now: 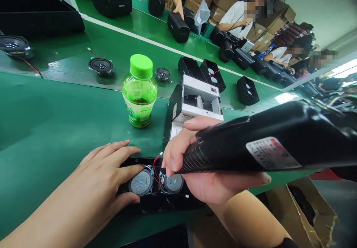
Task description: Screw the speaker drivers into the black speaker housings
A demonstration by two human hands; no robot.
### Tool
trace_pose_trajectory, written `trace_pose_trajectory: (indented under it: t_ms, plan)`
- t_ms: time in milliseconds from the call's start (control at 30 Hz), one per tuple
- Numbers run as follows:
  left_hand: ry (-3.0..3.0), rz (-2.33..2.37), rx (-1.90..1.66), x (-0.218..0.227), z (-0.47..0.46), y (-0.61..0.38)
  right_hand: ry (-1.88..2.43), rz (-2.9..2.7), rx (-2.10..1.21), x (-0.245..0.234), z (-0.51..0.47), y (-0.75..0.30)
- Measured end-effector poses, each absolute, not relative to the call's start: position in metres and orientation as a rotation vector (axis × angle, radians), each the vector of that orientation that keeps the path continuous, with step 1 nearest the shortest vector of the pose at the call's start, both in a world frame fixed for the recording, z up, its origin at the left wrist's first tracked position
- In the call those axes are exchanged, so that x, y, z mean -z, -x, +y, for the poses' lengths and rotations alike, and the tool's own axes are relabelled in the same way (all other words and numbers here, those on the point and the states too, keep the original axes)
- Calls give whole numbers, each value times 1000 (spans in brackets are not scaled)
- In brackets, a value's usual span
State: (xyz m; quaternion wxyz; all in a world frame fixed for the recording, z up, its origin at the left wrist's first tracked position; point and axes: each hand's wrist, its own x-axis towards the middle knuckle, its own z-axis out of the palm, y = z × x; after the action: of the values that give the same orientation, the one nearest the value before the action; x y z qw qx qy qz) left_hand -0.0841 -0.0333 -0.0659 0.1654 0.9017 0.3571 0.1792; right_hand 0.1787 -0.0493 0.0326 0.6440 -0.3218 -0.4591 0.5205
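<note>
In front of me lies a black speaker housing [167,203] with two round speaker drivers in it, their magnet backs facing up. My left hand [108,177] spreads over its left end, with fingers on the rim and on the left driver [141,182]. A black electric screwdriver [237,144] is wrapped in my right hand [200,170], above the right driver [173,183]. The tool's tip is hidden behind my fingers. A red wire [155,164] with a white plug curls up between the drivers.
A green-capped drink bottle [140,95] and a white-and-black device [200,95] stand just beyond the housing. Farther off are loose drivers [100,66] and black housings [247,90] on the green line. A cardboard box [304,211] sits low right. Co-workers [237,17] work opposite.
</note>
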Motion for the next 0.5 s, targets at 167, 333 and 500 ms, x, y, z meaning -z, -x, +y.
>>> trace_pose_trajectory:
  t_ms: [167, 333, 500]
  plan:
    - [-2553, 1050, -509, 64, -35, 81, 724, -1041, -1184, -30, -50, -178]
    - [-2562, 1055, -511, 64, -37, 78, 721, -1054, -1184, -29, -48, -178]
    - [-2514, 1061, -473, 59, -34, 78, 710, -1028, -1159, -23, -42, -172]
